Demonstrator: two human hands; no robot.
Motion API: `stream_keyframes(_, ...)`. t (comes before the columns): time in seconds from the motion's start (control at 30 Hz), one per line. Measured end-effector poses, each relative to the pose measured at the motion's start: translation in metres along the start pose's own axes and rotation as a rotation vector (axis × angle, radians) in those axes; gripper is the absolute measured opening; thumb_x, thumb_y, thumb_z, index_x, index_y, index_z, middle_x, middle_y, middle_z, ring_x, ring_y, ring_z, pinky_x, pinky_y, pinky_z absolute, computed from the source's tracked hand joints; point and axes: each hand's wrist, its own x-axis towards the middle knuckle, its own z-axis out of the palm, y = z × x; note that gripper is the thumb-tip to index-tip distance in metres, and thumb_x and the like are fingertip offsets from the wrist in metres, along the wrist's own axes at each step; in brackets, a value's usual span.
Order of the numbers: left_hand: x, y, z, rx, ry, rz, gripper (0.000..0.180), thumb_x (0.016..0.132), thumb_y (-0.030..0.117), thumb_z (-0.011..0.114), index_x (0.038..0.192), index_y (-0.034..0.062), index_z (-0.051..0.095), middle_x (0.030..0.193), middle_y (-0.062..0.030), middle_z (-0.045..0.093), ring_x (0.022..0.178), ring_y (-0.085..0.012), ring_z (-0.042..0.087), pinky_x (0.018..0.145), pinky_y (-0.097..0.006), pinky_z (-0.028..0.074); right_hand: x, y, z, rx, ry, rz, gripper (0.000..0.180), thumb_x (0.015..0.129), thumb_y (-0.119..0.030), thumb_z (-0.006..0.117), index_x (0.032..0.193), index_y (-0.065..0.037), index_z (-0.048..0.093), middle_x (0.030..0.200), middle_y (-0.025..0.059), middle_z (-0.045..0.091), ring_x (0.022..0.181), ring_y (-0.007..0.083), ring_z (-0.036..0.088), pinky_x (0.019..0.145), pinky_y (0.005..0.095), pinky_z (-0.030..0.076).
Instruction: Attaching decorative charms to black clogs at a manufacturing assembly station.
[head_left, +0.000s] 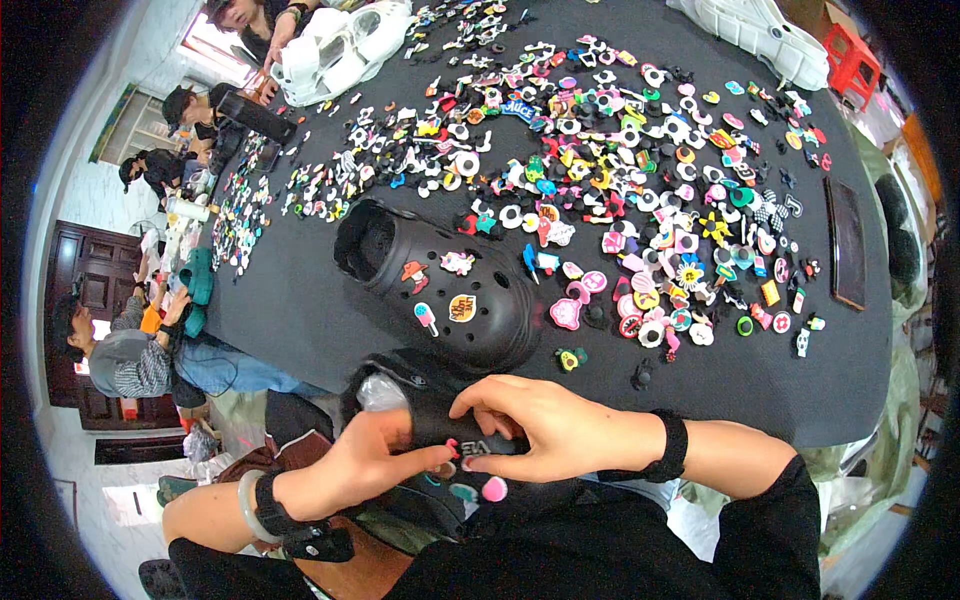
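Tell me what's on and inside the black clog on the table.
On the black clog: a red charm, a unicorn-like charm, a popsicle charm and an orange charm. Inside, only dark insole shows; the toe's interior is covered.

1. Tabletop (790, 390): dk grey, wide, fills ctr.
2. Wall (95, 205) on L: pale, marbled.
3. Door (95, 262), far L: dk brown w/ panels.
4. Window (212, 48), upper L: v. bright.
5. Stool (850, 65), upper R: red, prob. plastic.

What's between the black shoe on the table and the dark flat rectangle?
In the head view, lots of colourful shoe charms lie between the black shoe and the dark flat rectangle.
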Motion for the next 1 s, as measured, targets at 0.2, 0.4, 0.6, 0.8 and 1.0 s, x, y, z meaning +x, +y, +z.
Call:
stream_keyframes(0.2,-0.01,-0.01,-0.047,-0.037,0.124,0.035,0.02,0.088,0.002,0.064,0.107,-0.0023,0.065,0.097,-0.006,0.069,0.084,-0.0121,0.064,0.077,-0.027,0.051,-0.001,0.004,0.0,0.079,0.044,-0.021,0.047,0.079,-0.014,0.071,0.118,-0.001,0.049,0.084,0.0086,0.05,0.073,0.0206,0.053,0.067,0.0337,0.047)
stream_keyframes(0.4,0.006,-0.033,-0.096,-0.133,0.105,-0.012,0.019,0.084,0.001,0.066,0.103,-0.0003,0.068,0.098,-0.0063,0.07,0.087,-0.0135,0.065,0.079,-0.028,0.051,-0.001,-0.002,-0.002,0.102,0.043,0.035,0.05,0.079,-0.009,0.071,0.123,-0.003,0.048,0.089,0.0083,0.054,0.077,0.0209,0.055,0.07,0.0326,0.048)
stream_keyframes(0.6,0.019,-0.021,-0.106,-0.215,-0.055,-0.065,0.024,0.086,0.0,0.063,0.109,-0.0006,0.066,0.1,-0.0078,0.07,0.084,-0.0143,0.064,0.074,-0.029,0.051,0.001,-0.003,0.0,0.142,0.013,0.108,0.051,0.079,-0.01,0.071,0.124,-0.003,0.048,0.09,0.0075,0.056,0.077,0.0194,0.056,0.069,0.0319,0.048)
stream_keyframes(0.8,0.021,-0.018,-0.107,-0.164,-0.049,-0.113,0.024,0.084,-0.003,0.064,0.108,-0.0004,0.066,0.096,-0.0073,0.07,0.082,-0.0141,0.064,0.072,-0.028,0.051,0.002,-0.005,0.003,0.143,0.007,0.131,0.053,0.078,-0.01,0.071,0.125,-0.004,0.047,0.09,0.0071,0.057,0.075,0.0201,0.057,0.069,0.032,0.049)
stream_keyframes(1.0,0.022,-0.019,-0.101,-0.152,0.018,-0.093,0.02,0.083,-0.003,0.066,0.103,-0.0004,0.067,0.095,-0.0075,0.07,0.079,-0.0136,0.064,0.071,-0.027,0.051,0.003,-0.002,0.006,0.179,-0.036,0.164,0.054,0.078,-0.01,0.071,0.126,-0.005,0.046,0.089,0.007,0.057,0.077,0.0212,0.058,0.07,0.0331,0.049)
